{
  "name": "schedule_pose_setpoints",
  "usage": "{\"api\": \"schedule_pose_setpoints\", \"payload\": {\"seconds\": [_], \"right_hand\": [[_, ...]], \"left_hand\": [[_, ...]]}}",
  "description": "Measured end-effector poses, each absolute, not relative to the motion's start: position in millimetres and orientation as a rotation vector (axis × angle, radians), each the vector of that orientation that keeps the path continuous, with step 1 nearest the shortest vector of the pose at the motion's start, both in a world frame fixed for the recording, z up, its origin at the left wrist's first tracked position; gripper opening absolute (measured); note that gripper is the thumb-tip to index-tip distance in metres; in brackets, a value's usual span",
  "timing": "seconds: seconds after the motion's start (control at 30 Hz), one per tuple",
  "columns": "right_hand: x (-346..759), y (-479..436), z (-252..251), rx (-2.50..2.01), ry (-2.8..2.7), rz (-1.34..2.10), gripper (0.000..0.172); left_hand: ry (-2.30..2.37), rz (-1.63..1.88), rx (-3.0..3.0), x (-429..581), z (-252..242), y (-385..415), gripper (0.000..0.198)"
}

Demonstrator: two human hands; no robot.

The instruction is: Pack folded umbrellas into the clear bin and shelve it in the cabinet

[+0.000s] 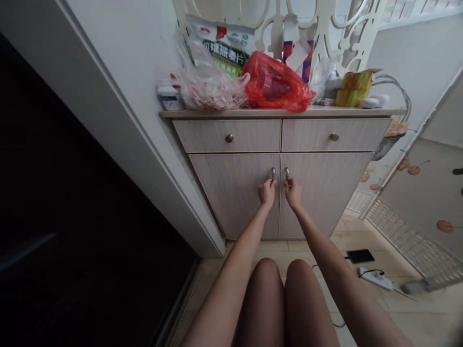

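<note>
A low wooden cabinet stands ahead with two drawers above two shut doors. My left hand (pixel 266 192) is closed round the metal handle of the left door (pixel 233 193). My right hand (pixel 292 193) is closed round the metal handle of the right door (pixel 323 188). The two handles sit side by side at the middle seam. Both arms reach straight forward, and my knees show below them.
The cabinet top (pixel 282 113) carries a red plastic bag (pixel 275 84), a clear bag (pixel 210 86), a green food packet (pixel 226 48), a yellow packet (pixel 354 87) and a small jar (pixel 168 96). A power strip (pixel 376 278) and a dark flat device (pixel 360 256) lie on the tiled floor at right.
</note>
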State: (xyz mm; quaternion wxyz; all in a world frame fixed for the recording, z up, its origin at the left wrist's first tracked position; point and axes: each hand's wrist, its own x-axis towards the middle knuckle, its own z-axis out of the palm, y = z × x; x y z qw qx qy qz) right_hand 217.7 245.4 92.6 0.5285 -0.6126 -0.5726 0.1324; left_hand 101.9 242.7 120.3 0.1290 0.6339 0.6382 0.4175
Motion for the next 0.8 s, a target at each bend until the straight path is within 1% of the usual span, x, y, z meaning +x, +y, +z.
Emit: {"api": "schedule_pose_setpoints", "payload": {"seconds": [0.13, 0.27, 0.3, 0.37, 0.43, 0.5, 0.57, 0.67, 0.73, 0.8], "right_hand": [[217, 238, 103, -1.548, -1.404, 0.336, 0.029], [223, 225, 125, -1.71, -1.59, 0.323, 0.032], [227, 219, 133, -1.771, -1.649, 0.295, 0.034], [240, 205, 151, -1.899, -1.76, 0.238, 0.036], [256, 187, 171, -1.939, -1.915, 0.3, 0.04], [271, 168, 192, -1.772, -2.083, 0.517, 0.053], [279, 152, 211, -1.45, -2.068, 0.721, 0.066], [274, 144, 229, -1.084, -1.684, 0.838, 0.074], [263, 150, 231, -1.011, -1.466, 0.931, 0.073], [253, 160, 224, -1.036, -1.352, 1.056, 0.072]], "left_hand": [[1.788, 1.137, 1.774, 103, 132, 247, 0.023], [1.717, 1.021, 1.782, 92, 150, 239, 0.013], [1.702, 0.982, 1.781, 87, 154, 232, 0.013], [1.662, 0.886, 1.771, 74, 163, 213, 0.027], [1.58, 0.805, 1.753, 59, 174, 189, 0.045], [1.463, 0.828, 1.75, 47, 187, 167, 0.058], [1.325, 0.942, 1.717, 41, 202, 151, 0.068], [1.156, 1.09, 1.561, 46, 221, 144, 0.074], [1.12, 1.144, 1.456, 55, 229, 150, 0.074], [1.157, 1.17, 1.387, 65, 229, 161, 0.074]]}}
